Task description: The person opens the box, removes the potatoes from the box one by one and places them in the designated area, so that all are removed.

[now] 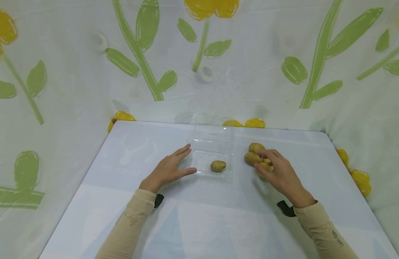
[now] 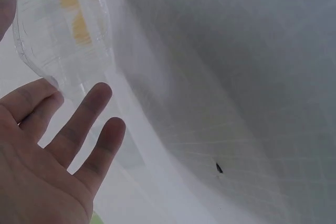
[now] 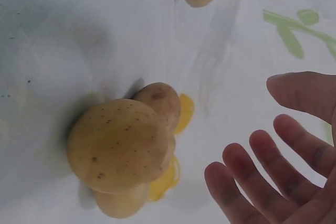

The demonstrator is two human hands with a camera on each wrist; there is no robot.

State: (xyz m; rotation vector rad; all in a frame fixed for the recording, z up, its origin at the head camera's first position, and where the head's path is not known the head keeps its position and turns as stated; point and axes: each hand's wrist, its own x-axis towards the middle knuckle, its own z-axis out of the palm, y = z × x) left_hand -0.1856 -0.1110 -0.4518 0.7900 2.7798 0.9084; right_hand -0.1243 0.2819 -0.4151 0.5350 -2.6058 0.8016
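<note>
A clear plastic clamshell box lies with its lid raised at the back, and one potato sits inside near the right front. My left hand is spread at the box's left side, its fingertips right at the edge in the left wrist view. To the right of the box lies a cluster of several potatoes. Over them hovers my right hand, fingers apart and loosely bent. In the right wrist view nothing is between those fingers, and a large potato rests among the others.
The white table carries pale blue shapes. Behind it hangs a white curtain with green stems and yellow flowers, close to the back edge. Dark wrist camera mounts sit under both wrists.
</note>
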